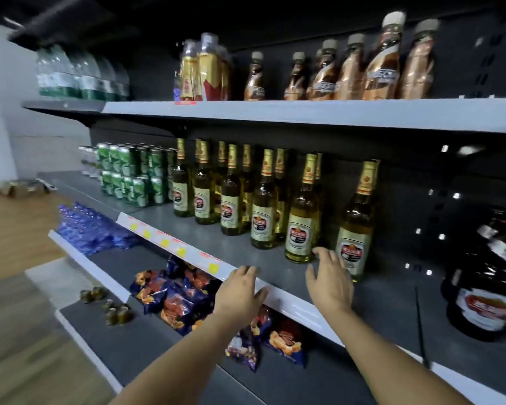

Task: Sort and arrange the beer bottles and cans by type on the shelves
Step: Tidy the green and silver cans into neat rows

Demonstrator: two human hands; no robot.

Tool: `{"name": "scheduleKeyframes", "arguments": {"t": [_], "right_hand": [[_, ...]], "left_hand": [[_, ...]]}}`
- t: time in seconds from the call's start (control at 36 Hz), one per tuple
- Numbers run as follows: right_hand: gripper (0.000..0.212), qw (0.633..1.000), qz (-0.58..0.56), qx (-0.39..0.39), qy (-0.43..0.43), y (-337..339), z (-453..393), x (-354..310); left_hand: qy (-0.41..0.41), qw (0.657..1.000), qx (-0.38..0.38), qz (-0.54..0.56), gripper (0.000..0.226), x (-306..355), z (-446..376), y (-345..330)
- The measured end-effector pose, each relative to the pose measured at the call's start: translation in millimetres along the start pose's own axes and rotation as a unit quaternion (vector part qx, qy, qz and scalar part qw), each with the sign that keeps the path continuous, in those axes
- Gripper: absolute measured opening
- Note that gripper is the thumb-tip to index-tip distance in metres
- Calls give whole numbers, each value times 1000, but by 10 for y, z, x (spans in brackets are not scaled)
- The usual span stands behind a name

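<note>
My right hand (330, 280) reaches, fingers spread, toward the bottle (301, 217); my left hand (241, 290) rests flat, left of it.

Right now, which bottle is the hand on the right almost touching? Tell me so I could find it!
Find the middle shelf, the grey one with yellow price tags along its front edge. Follow the row of tall golden beer bottles toward the right. Your bottle is second from the right end, just beyond the right hand fingertips, with an open gap separating it from the last bottle.
</note>
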State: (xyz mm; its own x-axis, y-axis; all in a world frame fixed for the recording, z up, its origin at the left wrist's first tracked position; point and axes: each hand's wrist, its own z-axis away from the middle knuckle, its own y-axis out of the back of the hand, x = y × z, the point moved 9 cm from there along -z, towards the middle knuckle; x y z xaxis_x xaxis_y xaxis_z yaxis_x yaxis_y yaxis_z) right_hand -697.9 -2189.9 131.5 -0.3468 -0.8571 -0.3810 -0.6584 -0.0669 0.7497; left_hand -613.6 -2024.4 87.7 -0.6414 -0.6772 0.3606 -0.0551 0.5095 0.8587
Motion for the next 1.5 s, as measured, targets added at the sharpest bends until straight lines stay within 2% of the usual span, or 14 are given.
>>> {"name": "scheduleKeyframes", "arguments": {"t": [0.31,0.56,0.89,1.08,1.25,1.5], "right_hand": [[38,993,-73,-46,83,-1141,-775,-1406],[38,988,-66,-86,108,-2164,-1090,-2504],[40,997,-40,-67,26,-3132,-1549,-3932],[48,998,-40,-53,-7,-3544,-1843,-4587],[74,997,-49,-47,-46,-3970,-2182,-4900],[88,988,-80,-57,-117,-4580,-2601,-5011]], "left_hand": [[69,997,5,-41,49,-1293,-700,394],[115,993,19,-32,46,-2684,-957,671],[70,997,-11,-44,49,-4625,-1395,1327],[81,997,5,7,49,-5613,-1756,1606],[88,995,20,40,52,-6263,-2249,1619],[97,992,32,67,54,-6985,-3054,1671]]}}
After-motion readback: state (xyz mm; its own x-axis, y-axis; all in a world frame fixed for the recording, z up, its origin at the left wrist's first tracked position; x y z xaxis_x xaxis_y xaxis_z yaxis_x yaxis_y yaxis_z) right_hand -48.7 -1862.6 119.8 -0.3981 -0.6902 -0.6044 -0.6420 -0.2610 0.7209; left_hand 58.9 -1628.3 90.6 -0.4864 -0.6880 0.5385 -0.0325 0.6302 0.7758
